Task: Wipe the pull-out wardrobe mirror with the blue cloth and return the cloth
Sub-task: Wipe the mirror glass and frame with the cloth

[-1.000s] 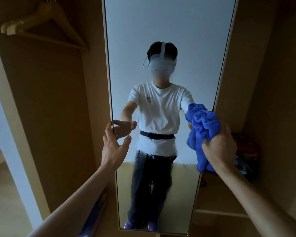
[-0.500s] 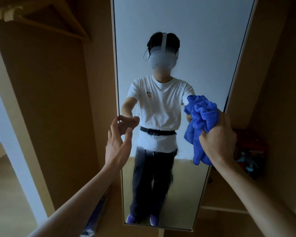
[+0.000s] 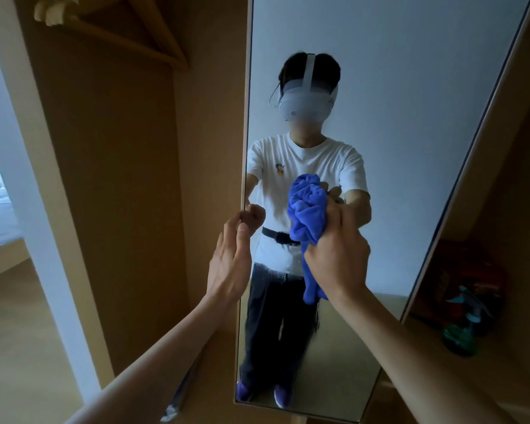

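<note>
The right hand (image 3: 338, 255) gripped the bunched blue cloth (image 3: 308, 221), its fingers curled round the cloth and hidden behind it. The cloth stood tall, its long axis near upright, top above the knuckles, tail hanging below the wrist, pressed against the mirror (image 3: 395, 133) glass. The left hand (image 3: 231, 261) held the mirror's left edge, its fingertips out of sight behind the frame. At right, dim things on a shelf (image 3: 468, 304) were hard to make out.
</note>
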`<state>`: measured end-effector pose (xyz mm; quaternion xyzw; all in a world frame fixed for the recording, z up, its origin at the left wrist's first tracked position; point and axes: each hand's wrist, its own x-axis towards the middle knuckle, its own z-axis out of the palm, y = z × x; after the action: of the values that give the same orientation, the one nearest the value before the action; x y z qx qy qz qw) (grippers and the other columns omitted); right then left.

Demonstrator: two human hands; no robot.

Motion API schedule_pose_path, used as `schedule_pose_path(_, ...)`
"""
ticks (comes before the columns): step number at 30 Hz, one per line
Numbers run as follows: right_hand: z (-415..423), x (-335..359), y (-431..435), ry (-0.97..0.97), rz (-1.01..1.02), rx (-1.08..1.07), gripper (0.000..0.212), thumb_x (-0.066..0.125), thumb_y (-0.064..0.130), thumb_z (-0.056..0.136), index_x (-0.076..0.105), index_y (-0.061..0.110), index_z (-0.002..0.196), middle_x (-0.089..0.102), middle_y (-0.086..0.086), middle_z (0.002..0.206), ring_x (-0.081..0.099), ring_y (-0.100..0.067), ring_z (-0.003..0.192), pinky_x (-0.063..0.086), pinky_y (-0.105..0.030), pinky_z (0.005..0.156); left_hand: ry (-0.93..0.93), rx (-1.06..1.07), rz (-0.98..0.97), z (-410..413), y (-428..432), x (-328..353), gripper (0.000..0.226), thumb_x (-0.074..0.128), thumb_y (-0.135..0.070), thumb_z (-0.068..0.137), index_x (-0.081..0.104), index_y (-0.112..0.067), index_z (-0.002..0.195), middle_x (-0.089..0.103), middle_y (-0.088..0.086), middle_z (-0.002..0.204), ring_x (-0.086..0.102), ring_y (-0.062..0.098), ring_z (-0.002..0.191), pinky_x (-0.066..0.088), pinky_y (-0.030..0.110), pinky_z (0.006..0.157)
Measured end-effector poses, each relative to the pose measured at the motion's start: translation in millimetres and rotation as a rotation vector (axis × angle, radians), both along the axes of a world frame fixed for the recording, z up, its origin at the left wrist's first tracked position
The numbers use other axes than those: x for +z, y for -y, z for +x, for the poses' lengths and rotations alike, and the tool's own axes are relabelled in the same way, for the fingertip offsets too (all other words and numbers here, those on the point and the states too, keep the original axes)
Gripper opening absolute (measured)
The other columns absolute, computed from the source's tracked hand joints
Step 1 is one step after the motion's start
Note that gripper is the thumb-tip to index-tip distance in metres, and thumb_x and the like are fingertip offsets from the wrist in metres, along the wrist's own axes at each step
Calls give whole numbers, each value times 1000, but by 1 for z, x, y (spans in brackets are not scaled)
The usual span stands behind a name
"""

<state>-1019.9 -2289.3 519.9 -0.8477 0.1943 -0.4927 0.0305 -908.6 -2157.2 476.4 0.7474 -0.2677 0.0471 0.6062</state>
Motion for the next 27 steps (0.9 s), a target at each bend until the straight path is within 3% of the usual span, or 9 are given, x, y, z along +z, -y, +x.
schedule_pose_path(5,26,-4,-24,-40,-35,0,68,78,13,73,54,5,136,60,-11,112,66,-29,79,50,-30,55,-25,-28,-19,4,-5,1,45,14,-59,104,45,-48,134,58,-12,137,54,13,121,39,34,91)
schedule_pose_path(9,46,-6,-46,-48,-12,22,69,83,14,70,57,6,133,61,-10,111,68,-29,80,51,-31,54,-86,-118,-64,4,-12,3,46,7,-77,93,43,-72,120,59,-16,138,56,10,126,43,38,105)
schedule_pose_path(13,60,-9,-62,-45,5,75,61,77,20,80,56,4,135,62,-12,113,68,-28,83,51,-32,56,-199,-148,-91,10,-14,0,92,5,-93,76,50,-47,142,59,-8,143,53,17,134,39,47,115)
schedule_pose_path(19,60,-8,-63,-95,71,219,58,70,21,87,51,9,140,58,-10,121,65,-30,92,51,-36,66,-243,-187,-127,13,-15,-1,105,7,-100,68,61,-37,134,68,-3,128,61,17,122,45,47,110)
schedule_pose_path(21,53,-4,-57,-147,3,214,55,69,19,86,52,14,138,59,-7,119,64,-28,95,47,-33,66,-252,-212,-130,11,-16,-3,104,7,-99,70,58,-38,137,67,-4,131,59,17,126,42,48,113)
schedule_pose_path(23,42,5,-48,-230,-113,183,50,63,16,85,53,17,134,59,-5,116,61,-29,97,42,-33,64,-247,-250,-154,9,-18,-5,88,9,-92,79,58,-44,134,68,-13,128,59,7,124,41,47,114)
schedule_pose_path(25,32,18,-39,-307,-248,148,44,55,16,84,56,18,128,60,-6,110,60,-31,95,40,-35,62,-225,-277,-166,6,-21,-4,68,8,-84,87,57,-57,126,67,-28,121,59,-7,117,42,41,112)
schedule_pose_path(27,25,31,-31,-364,-355,89,42,60,14,82,57,17,124,59,-9,107,58,-33,92,42,-39,63,-210,-288,-154,4,-24,-3,60,6,-82,88,51,-67,124,65,-35,119,60,-10,113,45,34,105)
